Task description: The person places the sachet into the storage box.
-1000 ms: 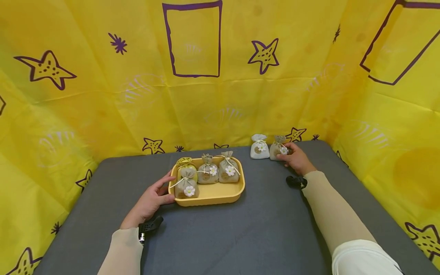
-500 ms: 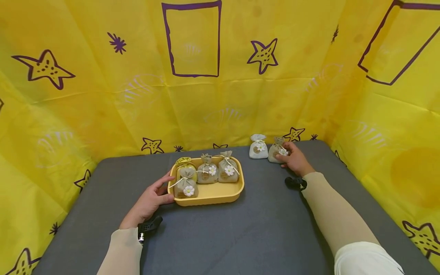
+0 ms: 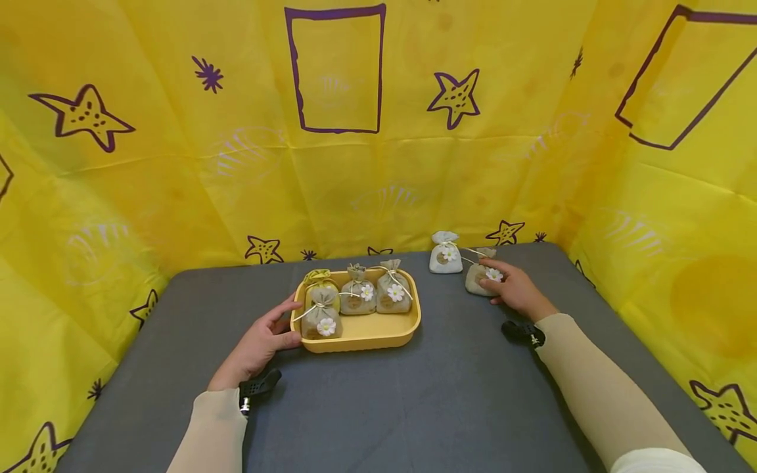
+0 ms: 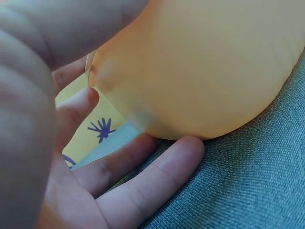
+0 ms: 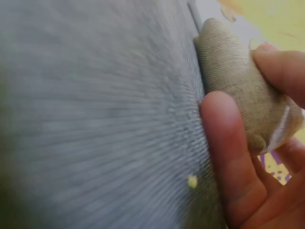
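A beige drawstring sachet (image 3: 475,282) with a white daisy is gripped in my right hand (image 3: 519,292), thumb on its front and fingers on its far side. The right wrist view shows the sachet (image 5: 238,76) between thumb and fingers, low beside the grey cloth. Just left of it stands a white sachet (image 3: 446,260). My left hand (image 3: 260,343) holds the left end of a yellow tray (image 3: 372,343); the left wrist view has fingertips (image 4: 188,150) at the tray's lower edge (image 4: 209,129). Inside are beige sachets (image 3: 322,316) and a yellow one (image 3: 322,278), partly hidden.
A grey cloth (image 3: 378,407) covers the table. Yellow curtains (image 3: 331,190) with purple drawings rise close behind the table and along both sides. The tray's bare floor (image 3: 375,323) shows at its front right.
My right hand has drawn the beige sachet forward and slightly right, away from the white one, and it leans back more. The left hand and tray stay in place.
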Motion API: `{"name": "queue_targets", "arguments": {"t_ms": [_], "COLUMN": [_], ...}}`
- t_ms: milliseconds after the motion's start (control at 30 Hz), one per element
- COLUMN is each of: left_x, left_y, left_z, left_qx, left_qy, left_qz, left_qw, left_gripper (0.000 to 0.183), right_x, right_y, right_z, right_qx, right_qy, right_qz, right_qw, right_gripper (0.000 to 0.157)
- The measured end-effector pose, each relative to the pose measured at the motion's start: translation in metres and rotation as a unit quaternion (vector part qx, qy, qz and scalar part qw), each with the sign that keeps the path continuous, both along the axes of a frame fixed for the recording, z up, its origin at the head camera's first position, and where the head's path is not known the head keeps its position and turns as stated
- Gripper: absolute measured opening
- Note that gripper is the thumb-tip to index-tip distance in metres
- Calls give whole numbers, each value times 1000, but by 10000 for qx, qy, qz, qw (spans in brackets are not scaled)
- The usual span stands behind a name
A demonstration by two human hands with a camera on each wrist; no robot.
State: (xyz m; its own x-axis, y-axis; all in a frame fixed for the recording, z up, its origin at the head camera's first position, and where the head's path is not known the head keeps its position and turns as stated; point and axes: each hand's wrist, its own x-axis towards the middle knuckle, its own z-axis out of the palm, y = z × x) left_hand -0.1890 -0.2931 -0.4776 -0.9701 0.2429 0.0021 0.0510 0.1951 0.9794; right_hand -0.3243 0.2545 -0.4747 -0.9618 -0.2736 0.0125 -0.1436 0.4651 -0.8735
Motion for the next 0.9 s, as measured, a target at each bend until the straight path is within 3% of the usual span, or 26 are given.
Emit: {"name": "queue_targets", "arguments": {"t_ms": [267, 500, 733, 900], "left_x": [1, 1, 1, 1], "left_y": [0, 0, 0, 1], "left_z": [-1, 0, -2, -1], "left_qx": [125, 39, 119, 167], "left_qy": [-61, -93, -14, -25], "left_qz": [-51, -5, -68, -77], "left_qw": [9999, 9999, 9999, 9998], "left_gripper": [65, 65, 65, 65], "right_x": [29, 53, 64, 65], "right_y": [2, 6, -1, -8], "right_z": [4, 17, 18, 23], "right_qx": [557, 1322, 850, 637], "right_qy": [487, 1196, 813, 765], "right_qz": [71, 287, 411, 45], "right_qw": [9972, 9836, 9922, 9950], "right_gripper": [50, 40, 40, 41]}}
